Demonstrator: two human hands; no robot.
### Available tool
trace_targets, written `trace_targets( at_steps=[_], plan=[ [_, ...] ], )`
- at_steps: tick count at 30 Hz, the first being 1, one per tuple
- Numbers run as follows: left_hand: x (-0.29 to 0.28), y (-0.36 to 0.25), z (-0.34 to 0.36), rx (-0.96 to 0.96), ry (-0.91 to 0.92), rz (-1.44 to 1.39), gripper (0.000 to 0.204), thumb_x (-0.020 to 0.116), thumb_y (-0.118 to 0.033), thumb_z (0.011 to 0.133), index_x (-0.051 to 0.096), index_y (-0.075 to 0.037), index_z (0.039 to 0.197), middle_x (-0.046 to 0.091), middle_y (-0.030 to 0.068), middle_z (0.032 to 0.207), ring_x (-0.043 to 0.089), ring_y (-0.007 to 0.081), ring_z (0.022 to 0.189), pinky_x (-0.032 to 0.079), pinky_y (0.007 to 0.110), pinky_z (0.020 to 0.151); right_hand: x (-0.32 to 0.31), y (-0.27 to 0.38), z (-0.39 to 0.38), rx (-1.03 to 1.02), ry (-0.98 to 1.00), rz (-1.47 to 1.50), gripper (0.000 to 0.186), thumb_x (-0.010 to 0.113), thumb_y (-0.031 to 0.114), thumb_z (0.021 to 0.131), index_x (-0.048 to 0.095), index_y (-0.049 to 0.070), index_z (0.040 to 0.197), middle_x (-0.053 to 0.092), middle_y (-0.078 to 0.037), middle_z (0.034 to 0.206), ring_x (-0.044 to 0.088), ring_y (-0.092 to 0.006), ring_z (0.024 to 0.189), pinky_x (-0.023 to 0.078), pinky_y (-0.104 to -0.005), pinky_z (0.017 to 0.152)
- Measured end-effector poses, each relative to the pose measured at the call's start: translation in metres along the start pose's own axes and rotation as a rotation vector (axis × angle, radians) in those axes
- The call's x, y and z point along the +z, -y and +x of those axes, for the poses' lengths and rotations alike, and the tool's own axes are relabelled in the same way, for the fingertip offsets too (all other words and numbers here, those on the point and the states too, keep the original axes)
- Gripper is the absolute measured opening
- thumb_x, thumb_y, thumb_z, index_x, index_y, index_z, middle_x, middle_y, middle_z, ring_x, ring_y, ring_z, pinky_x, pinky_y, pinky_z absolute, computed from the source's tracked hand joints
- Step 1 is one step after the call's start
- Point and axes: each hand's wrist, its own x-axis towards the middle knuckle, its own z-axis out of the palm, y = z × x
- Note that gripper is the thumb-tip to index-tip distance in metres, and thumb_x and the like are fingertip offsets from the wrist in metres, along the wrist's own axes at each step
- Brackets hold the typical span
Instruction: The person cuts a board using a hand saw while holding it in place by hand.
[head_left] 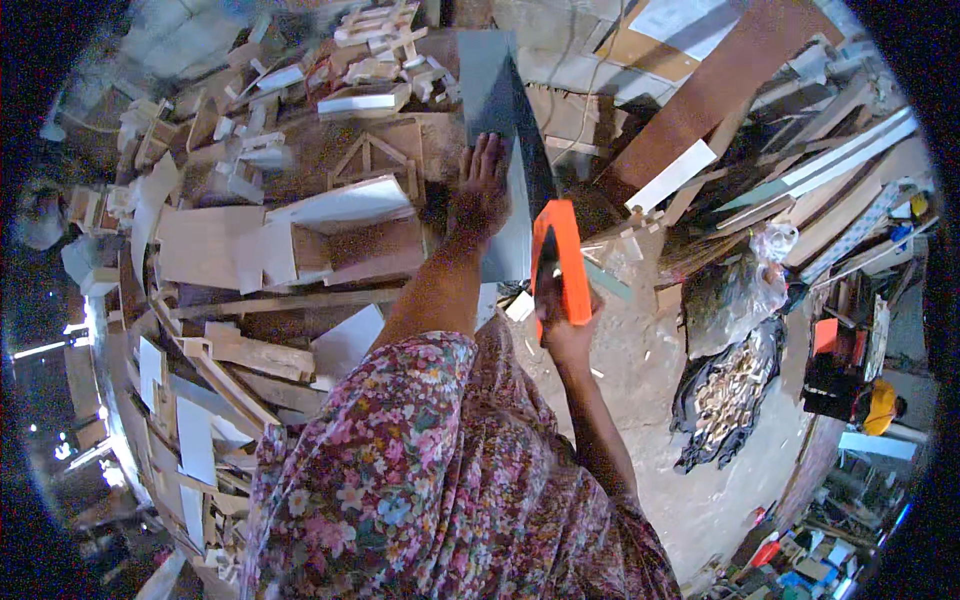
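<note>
In the head view, one left hand [483, 190] lies flat on one grey board [508, 240], its fingers close together. One right hand [572, 328] wraps around the orange handle [575, 275] of one handsaw [558, 214], at the board's right edge

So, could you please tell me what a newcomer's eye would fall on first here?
Probably the bright orange tool handle in the right hand, near the centre. Next comes the flowered garment filling the lower middle, then the left hand resting on a grey board above it.
</note>
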Motion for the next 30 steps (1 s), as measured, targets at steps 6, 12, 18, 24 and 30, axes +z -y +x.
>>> trace_targets(
  at_steps=[6, 12, 18, 24, 30],
  plan=[
    [0.014, 0.009, 0.006, 0.04, -0.14, -0.068, 0.045, 0.044, -0.012, 0.08, 0.041, 0.004, 0.122, 0.035, 0.0191, 0.132, 0.031, 0.0353, 0.125, 0.025, 0.052, 0.1, 0.051, -0.024, 0.093, -0.086, -0.123, 0.005, 0.02, 0.067, 0.017, 0.078, 0.054, 0.002, 0.073, 0.052, 0.003, 0.061, 0.047, -0.0053, 0.052, 0.037, -0.0217, 0.046],
    [0.005, -0.001, 0.003, 0.049, -0.091, 0.072, 0.041, 0.041, -0.012, 0.081, 0.044, 0.003, 0.119, 0.037, 0.0221, 0.13, 0.032, 0.0343, 0.125, 0.023, 0.051, 0.102, 0.03, -0.033, 0.058, -0.034, -0.068, -0.023, 0.019, 0.068, 0.015, 0.076, 0.054, 0.003, 0.076, 0.051, 0.003, 0.064, 0.049, -0.0075, 0.057, 0.041, -0.0261, 0.053],
    [-0.009, -0.006, 0.006, 0.073, -0.051, 0.089, 0.042, 0.04, -0.011, 0.08, 0.044, 0.004, 0.119, 0.039, 0.0207, 0.129, 0.033, 0.035, 0.124, 0.023, 0.05, 0.102, -0.013, -0.011, -0.023, -0.093, -0.028, -0.252, 0.022, 0.064, 0.007, 0.077, 0.048, 0.005, 0.062, 0.046, -0.001, 0.052, 0.044, -0.0107, 0.048, 0.035, -0.0247, 0.046],
    [0.005, 0.005, 0.002, 0.118, -0.202, -0.112, 0.039, 0.04, -0.014, 0.083, 0.044, 0.005, 0.117, 0.038, 0.0221, 0.129, 0.033, 0.036, 0.124, 0.026, 0.051, 0.1, 0.03, -0.04, 0.059, -0.168, -0.204, -0.123, 0.018, 0.065, 0.013, 0.078, 0.054, 0.005, 0.067, 0.049, 0.002, 0.056, 0.045, -0.008, 0.05, 0.037, -0.0242, 0.047],
    [0.016, 0.003, 0.007, 0.085, -0.254, -0.091, 0.04, 0.041, -0.013, 0.081, 0.043, 0.002, 0.118, 0.038, 0.0224, 0.129, 0.033, 0.0366, 0.123, 0.024, 0.054, 0.099, 0.043, -0.033, 0.08, -0.146, -0.152, 0.015, 0.017, 0.067, 0.014, 0.077, 0.056, 0.002, 0.075, 0.053, 0.002, 0.065, 0.049, -0.006, 0.058, 0.038, -0.0212, 0.051]
  ],
)
